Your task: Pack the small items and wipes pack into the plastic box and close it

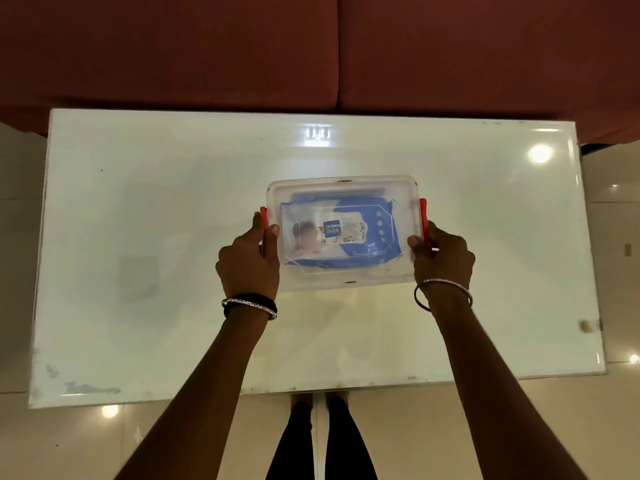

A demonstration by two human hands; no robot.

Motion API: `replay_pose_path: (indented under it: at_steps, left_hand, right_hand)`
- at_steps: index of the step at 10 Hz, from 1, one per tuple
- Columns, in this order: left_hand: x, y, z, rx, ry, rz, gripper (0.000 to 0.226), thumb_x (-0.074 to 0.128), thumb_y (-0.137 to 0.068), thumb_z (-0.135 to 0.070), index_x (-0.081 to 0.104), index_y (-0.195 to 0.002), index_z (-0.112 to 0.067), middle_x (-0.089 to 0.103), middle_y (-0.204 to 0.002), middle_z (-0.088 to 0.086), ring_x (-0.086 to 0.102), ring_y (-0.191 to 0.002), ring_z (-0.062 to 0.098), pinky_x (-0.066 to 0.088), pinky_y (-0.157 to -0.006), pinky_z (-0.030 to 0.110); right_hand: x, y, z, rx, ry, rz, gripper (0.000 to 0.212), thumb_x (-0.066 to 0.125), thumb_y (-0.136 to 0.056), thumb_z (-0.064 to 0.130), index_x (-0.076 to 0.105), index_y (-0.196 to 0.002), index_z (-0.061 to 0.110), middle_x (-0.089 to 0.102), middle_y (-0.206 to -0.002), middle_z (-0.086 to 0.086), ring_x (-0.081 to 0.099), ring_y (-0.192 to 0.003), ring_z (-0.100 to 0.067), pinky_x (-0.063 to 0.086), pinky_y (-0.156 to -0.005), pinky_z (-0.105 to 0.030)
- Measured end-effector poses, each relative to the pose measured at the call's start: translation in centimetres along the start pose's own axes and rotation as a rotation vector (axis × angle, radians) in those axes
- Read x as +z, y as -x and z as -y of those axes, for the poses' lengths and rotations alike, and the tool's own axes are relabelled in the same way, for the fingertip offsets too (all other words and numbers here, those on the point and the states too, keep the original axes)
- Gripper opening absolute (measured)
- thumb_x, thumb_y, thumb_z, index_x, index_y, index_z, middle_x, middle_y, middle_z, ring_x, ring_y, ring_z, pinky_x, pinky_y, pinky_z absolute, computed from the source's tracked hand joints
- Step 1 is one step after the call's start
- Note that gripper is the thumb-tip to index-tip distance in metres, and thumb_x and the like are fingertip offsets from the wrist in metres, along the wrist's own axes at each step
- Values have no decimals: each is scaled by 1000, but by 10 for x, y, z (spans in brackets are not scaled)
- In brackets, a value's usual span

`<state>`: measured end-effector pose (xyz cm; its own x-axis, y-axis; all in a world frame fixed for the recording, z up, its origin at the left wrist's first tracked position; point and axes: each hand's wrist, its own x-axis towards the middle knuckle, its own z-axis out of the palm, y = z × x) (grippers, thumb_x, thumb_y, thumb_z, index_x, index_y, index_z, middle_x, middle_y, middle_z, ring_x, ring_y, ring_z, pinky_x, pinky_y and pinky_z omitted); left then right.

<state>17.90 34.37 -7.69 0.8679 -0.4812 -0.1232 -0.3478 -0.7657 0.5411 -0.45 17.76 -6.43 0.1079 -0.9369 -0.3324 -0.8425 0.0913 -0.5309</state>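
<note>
A clear plastic box with its clear lid on sits in the middle of the white table. Through the lid shows a blue and white wipes pack. Any small items beneath it are hidden. Red latches sit at the box's two short ends, the left latch and the right latch. My left hand grips the left end, thumb on the lid beside the latch. My right hand grips the right end, fingers over the red latch.
A dark red sofa runs along the table's far edge. The tabletop is glossy and reflects ceiling lights. A pale tiled floor surrounds the table, and my legs stand at its near edge.
</note>
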Motion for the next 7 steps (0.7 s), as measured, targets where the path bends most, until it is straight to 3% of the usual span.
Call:
replay_pose_path:
  at_steps: [2,4,6,7]
  left_hand:
    - [-2,0,-1,34,-51,43,43,45,-97,-35,51,-137,-17,72,-83,22,64,-74,41,48,-65,41]
    - [-10,-2,-16,-48,-263,225,50,30,-101,-38,31,-147,-19,71,-95,19,64,-89,37,48,-71,41]
    - [-43,-16,-38,-254,-249,534,64,30,-99,-42,-1,-152,-24,47,-141,18,50,-123,36,39,-100,44]
    - [-57,-14,-53,-302,-171,542,69,29,-98,-44,-4,-151,-14,26,-155,19,35,-136,37,29,-111,46]
  right_hand:
    - [4,1,0,-45,105,-67,32,63,-90,20,66,-122,15,74,-95,-16,67,-91,-41,46,-74,-31]
    - [-4,5,9,-4,182,32,33,59,-91,21,62,-124,23,74,-94,-13,67,-92,-40,51,-76,-36]
    - [-34,6,35,42,311,278,39,56,-93,28,56,-130,15,66,-121,-13,59,-116,-36,48,-92,-40]
    - [-57,7,47,39,347,318,52,58,-93,31,47,-137,7,59,-133,-15,52,-127,-34,43,-100,-40]
